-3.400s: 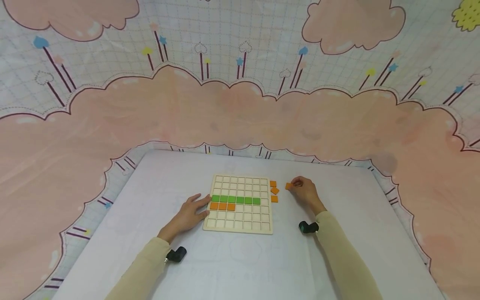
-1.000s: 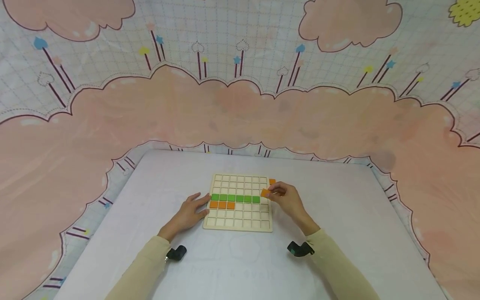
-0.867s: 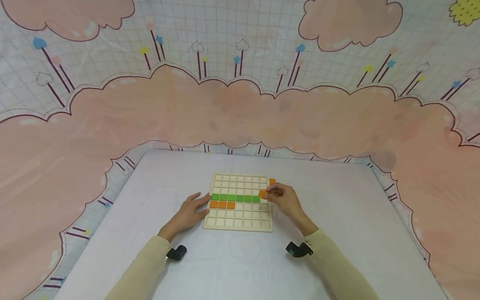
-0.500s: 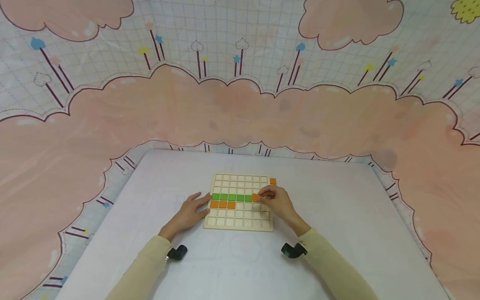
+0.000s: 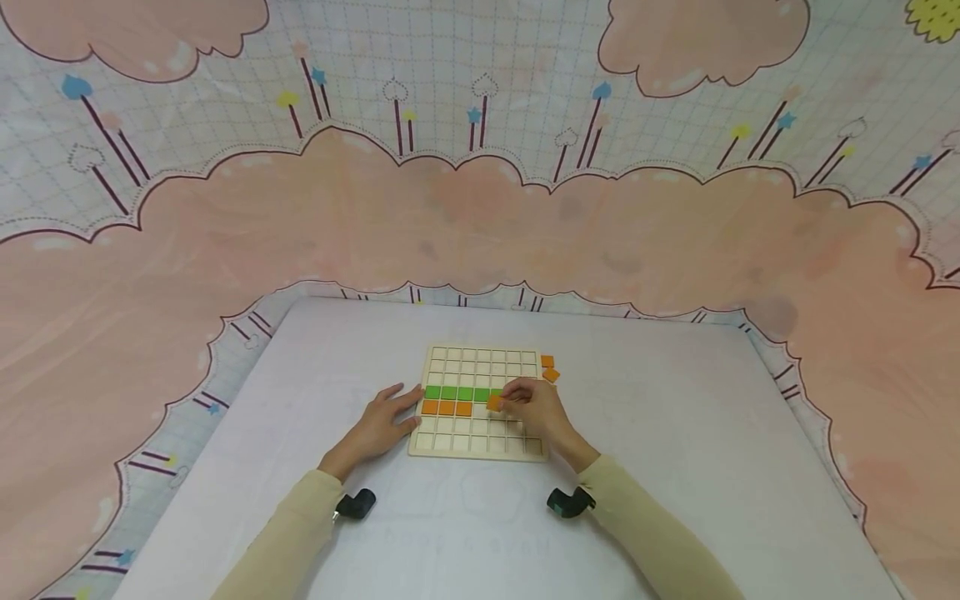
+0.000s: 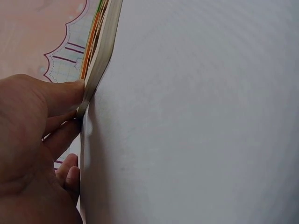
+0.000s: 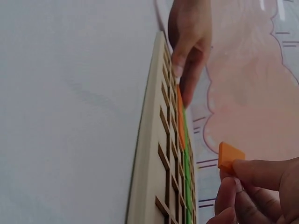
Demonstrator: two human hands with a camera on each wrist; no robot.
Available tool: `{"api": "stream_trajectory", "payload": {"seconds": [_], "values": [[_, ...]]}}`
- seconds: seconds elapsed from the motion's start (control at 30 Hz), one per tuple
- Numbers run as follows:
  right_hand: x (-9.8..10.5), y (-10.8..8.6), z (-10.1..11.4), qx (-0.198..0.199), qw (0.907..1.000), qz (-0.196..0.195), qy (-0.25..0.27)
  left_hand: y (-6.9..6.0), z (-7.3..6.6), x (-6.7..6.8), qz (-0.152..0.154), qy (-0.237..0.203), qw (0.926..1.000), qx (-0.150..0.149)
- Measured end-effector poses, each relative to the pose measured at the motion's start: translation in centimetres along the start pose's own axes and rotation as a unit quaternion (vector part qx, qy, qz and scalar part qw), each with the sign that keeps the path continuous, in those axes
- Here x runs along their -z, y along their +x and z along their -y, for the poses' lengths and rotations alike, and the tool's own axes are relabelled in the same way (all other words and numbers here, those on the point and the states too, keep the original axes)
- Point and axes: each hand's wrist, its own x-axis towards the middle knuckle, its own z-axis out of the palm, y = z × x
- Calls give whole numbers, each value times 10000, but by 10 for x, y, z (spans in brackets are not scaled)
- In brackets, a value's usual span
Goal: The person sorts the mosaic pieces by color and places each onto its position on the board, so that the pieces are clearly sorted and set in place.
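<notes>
A light wooden grid board [image 5: 476,447] lies flat on the table. A row of green square tiles [image 5: 457,393] crosses it, and 3 orange tiles [image 5: 446,408] sit in the row below, at the left. My right hand [image 5: 536,410] pinches a loose orange tile [image 7: 230,156] between thumb and fingers, just above the board's middle; in the right wrist view that tile is lifted clear of the grid. My left hand [image 5: 377,423] rests at the board's left edge with its fingers spread; thumb and fingertips touch that edge in the left wrist view. The right hand hides part of the green row's end.
Two spare orange tiles [image 5: 548,362] lie on the table just beyond the board's upper right edge. The white tabletop [image 5: 450,533] extends around the board, and a patterned pink and white cloth [image 5: 480,225] hangs behind it.
My right hand picked up an orange tile to the right of the board, then carried it left over the green row to the row below. My left hand stayed at the board's edge.
</notes>
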Motion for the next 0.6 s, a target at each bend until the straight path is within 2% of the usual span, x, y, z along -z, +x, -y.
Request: {"api": "stream_trajectory", "payload": {"seconds": [0.13,0.33,0.6], "values": [[-6,1,-1,138,9998,99,-116,0,0,0,-8,18,10000,7],[-15,4,-2,54,9997,92,-205,1,3,-2,11,17,10000,-67],[-21,9,-4,240,9988,140,-391,0,1,-1,24,-24,10000,-36]]}}
